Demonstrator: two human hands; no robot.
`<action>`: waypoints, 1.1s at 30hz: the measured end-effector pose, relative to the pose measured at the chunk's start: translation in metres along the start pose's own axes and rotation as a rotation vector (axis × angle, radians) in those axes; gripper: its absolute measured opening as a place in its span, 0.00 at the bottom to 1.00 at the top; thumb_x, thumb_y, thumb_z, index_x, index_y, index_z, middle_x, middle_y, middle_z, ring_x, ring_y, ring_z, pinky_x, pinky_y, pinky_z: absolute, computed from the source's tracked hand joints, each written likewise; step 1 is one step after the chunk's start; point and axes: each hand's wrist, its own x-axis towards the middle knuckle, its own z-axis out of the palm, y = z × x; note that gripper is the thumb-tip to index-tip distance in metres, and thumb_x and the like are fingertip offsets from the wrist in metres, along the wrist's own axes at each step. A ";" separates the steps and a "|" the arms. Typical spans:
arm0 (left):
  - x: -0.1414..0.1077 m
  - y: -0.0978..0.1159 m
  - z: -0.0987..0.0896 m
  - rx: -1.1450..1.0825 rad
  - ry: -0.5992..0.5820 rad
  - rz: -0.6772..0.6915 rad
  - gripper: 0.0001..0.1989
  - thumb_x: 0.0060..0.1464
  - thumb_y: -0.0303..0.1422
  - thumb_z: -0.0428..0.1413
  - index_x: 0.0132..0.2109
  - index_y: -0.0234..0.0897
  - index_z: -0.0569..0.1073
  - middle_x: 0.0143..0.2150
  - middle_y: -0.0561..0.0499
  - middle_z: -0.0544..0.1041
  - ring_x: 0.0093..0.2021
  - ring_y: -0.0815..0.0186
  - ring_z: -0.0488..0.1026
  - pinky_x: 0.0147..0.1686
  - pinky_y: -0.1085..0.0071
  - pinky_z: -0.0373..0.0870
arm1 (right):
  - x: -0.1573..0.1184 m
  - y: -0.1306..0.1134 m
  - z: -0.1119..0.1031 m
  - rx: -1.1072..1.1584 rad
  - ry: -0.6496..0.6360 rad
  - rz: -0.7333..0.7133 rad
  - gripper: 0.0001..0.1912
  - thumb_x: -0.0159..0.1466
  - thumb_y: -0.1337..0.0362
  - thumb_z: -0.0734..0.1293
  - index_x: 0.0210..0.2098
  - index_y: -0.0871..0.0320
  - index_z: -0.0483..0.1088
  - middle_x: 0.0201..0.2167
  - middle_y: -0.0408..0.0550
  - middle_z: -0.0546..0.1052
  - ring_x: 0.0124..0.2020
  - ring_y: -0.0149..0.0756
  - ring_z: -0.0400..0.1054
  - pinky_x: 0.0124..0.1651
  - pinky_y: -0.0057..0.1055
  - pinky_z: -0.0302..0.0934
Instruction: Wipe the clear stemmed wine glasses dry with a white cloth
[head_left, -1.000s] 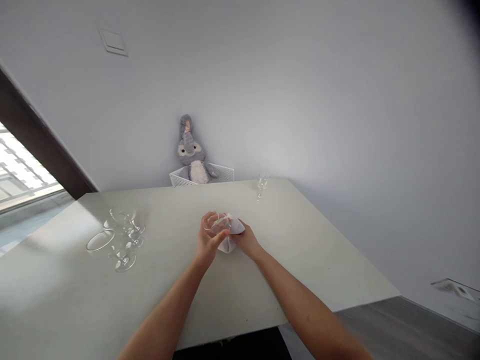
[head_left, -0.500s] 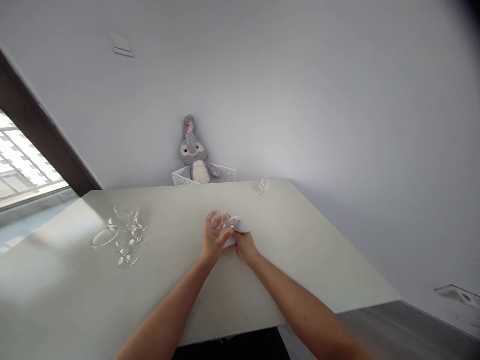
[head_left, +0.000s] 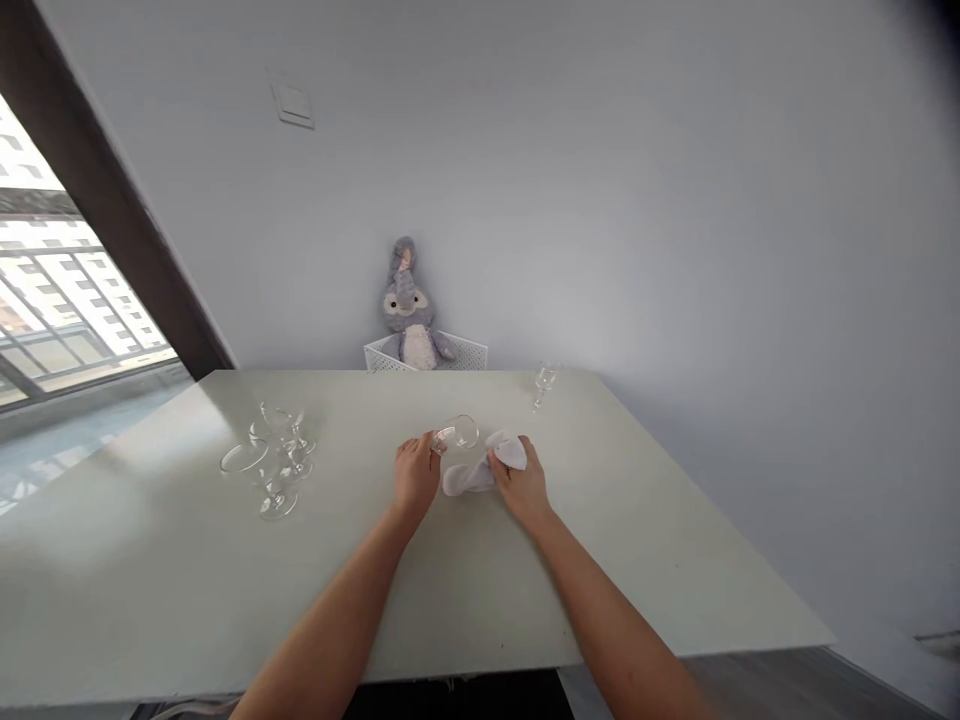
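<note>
A clear stemmed glass (head_left: 465,431) is held in my left hand (head_left: 417,475), its bowl tilted over to the right and its foot end hidden by the fingers. My right hand (head_left: 523,480) grips a white cloth (head_left: 472,476), bunched between thumb and fingers, with a loose end hanging toward the left hand. Glass and cloth are close but apart, both over the middle of the table (head_left: 465,580).
Several clear stemmed glasses (head_left: 278,500) stand grouped on the left of the table. One small stemmed glass (head_left: 545,380) stands at the back right. Behind the far edge, a grey plush toy (head_left: 418,345) sits in a white basket (head_left: 469,353) against the wall.
My hands have moved apart. The glass has come away from the cloth and its bowl has turned to the right, while the cloth stays in my right hand. The view has shifted slightly left.
</note>
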 end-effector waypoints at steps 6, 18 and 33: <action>-0.002 0.000 -0.002 0.139 -0.016 0.062 0.14 0.52 0.25 0.43 0.42 0.40 0.69 0.33 0.49 0.75 0.36 0.62 0.68 0.38 0.65 0.57 | 0.000 0.000 -0.003 0.208 0.123 0.111 0.15 0.52 0.56 0.64 0.34 0.58 0.62 0.30 0.46 0.69 0.31 0.34 0.64 0.33 0.30 0.59; -0.004 0.002 -0.001 0.082 -0.038 0.076 0.18 0.52 0.25 0.44 0.47 0.43 0.69 0.34 0.47 0.75 0.39 0.58 0.67 0.39 0.62 0.55 | 0.000 -0.003 0.002 0.438 -0.004 0.156 0.19 0.50 0.59 0.66 0.39 0.59 0.61 0.34 0.48 0.70 0.34 0.36 0.64 0.36 0.31 0.59; -0.003 0.000 -0.001 0.093 -0.064 0.135 0.19 0.51 0.24 0.45 0.49 0.43 0.69 0.33 0.46 0.75 0.40 0.57 0.66 0.40 0.61 0.55 | 0.000 -0.021 -0.018 0.495 -0.723 0.148 0.23 0.53 0.67 0.60 0.50 0.56 0.59 0.35 0.46 0.72 0.31 0.33 0.67 0.29 0.27 0.61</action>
